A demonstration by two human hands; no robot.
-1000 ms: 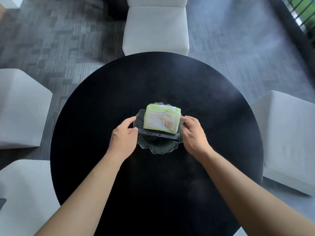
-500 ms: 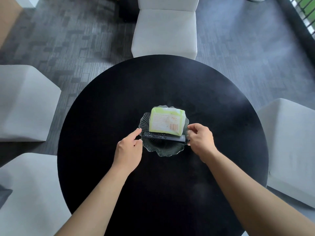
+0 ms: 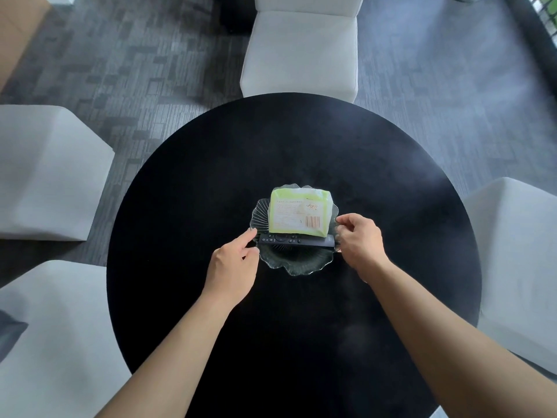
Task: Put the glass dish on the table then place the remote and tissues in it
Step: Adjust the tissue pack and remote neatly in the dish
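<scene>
A clear, ribbed glass dish (image 3: 297, 263) with a wavy rim sits near the middle of the round black table (image 3: 391, 182). In it a green and white pack of tissues (image 3: 300, 214) stands on its long edge. A black remote (image 3: 297, 241) lies crosswise just in front of the pack. My left hand (image 3: 233, 263) is at the dish's left rim, index finger reaching to the remote's left end, holding nothing. My right hand (image 3: 360, 239) is at the right rim beside the remote's other end, fingers loosely curled and apart, with nothing in them.
Pale upholstered chairs ring the table: one at the far side (image 3: 301, 46), two on the left (image 3: 45, 173) (image 3: 51, 342) and one on the right (image 3: 518, 251). Grey patterned carpet (image 3: 135, 70) covers the floor. Nothing but the dish stands on the black tabletop.
Both hands have drawn back from the remote and tissue pack to the dish's rim. The dish, pack and remote stay in place; the view has shifted a little.
</scene>
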